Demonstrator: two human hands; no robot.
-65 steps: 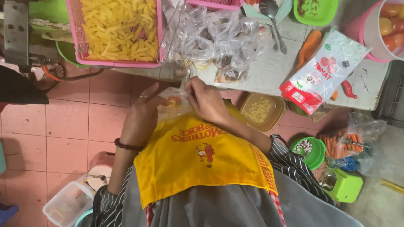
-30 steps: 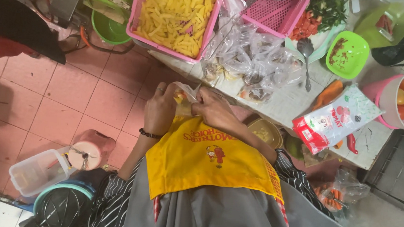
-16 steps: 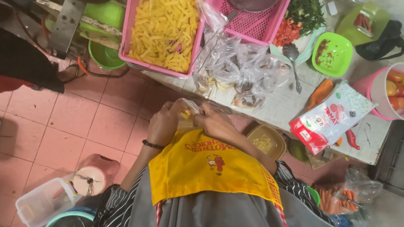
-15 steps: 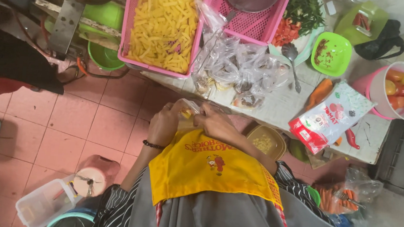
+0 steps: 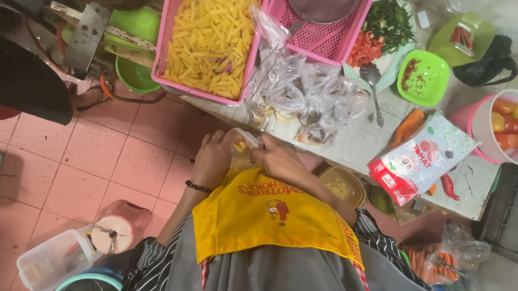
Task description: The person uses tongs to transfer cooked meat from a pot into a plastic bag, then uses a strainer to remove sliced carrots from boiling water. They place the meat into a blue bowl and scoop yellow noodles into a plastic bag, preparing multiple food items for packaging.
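Since the frames half a second back, both hands have kept their pinch on the bag while the view has slid slightly, so the baskets now sit a touch higher and more to the right. Largest in sight is the pale tiled counter (image 5: 359,142) running across the upper right, and on its left end stands the pink slotted plastic basket heaped with yellow cut potato sticks (image 5: 209,32). Beside it sits a second pink plastic basket holding a round metal sieve (image 5: 324,39), and in front of both lies a heap of clear knotted plastic bags (image 5: 304,96). Further right are a pink plastic bucket of red and yellow tomatoes (image 5: 513,127), a white and red printed sachet pack (image 5: 423,158) and a small green plastic bowl (image 5: 423,77). A yellow cloth apron (image 5: 265,218) covers the person's lap just below the hands. The left hand (image 5: 213,160), with a dark bead bracelet at the wrist, is curled closed around the left side of a small clear plastic bag with yellow filling (image 5: 241,150); the right hand (image 5: 276,159) pinches the bag's right side, fingers folded tight. That bag hangs between the two hands, just off the counter's near edge and above the pink floor tiles (image 5: 114,164).
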